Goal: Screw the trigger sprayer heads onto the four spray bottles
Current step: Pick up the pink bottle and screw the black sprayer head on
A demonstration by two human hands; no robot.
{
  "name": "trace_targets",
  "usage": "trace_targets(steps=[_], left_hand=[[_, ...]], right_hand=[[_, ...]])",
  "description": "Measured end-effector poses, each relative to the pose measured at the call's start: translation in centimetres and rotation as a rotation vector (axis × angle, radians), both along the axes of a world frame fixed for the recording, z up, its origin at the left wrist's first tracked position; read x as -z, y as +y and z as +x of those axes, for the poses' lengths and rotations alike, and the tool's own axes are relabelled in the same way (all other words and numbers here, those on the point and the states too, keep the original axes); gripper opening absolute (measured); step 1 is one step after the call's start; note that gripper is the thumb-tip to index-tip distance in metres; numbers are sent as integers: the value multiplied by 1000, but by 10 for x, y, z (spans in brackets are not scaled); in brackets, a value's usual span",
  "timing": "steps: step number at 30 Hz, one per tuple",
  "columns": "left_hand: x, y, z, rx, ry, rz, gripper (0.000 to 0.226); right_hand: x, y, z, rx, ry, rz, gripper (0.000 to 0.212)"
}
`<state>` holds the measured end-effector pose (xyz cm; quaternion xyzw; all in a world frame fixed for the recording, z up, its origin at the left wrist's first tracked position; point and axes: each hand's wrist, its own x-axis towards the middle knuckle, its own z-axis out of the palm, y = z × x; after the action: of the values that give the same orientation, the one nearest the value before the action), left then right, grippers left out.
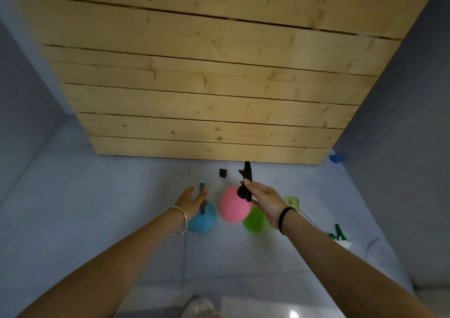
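Several round spray bottles stand on the grey floor. My right hand grips a black trigger sprayer head upright over the top of the pink bottle. Left of it, the blue bottle carries a grey sprayer head with a cyan tip. My left hand hovers beside that head with its fingers apart, holding nothing. A green ribbed bottle and a paler green bottle sit partly hidden behind my right wrist. A green and white sprayer head lies on the floor at the right.
A wall of pale wooden planks rises just behind the bottles. A small black piece lies at its foot, and a blue object sits in the right corner. Grey walls close in on both sides. A shoe shows at the bottom edge.
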<state>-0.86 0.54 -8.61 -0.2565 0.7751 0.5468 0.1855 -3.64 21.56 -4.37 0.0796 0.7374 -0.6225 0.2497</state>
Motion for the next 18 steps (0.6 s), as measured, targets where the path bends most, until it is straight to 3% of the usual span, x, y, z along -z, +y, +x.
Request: trace_targets(steps=[8,13,18], left_hand=[[35,-2,-8,86,-33,11,61],[42,3,-5,83,1,8,29],[40,5,-3,76,6,31,32]], right_hand=[[55,-18,-4,25,-34,48,27],[73,-22,1,88,-41,28,19],[73,-25,1,147,-35,26,11]])
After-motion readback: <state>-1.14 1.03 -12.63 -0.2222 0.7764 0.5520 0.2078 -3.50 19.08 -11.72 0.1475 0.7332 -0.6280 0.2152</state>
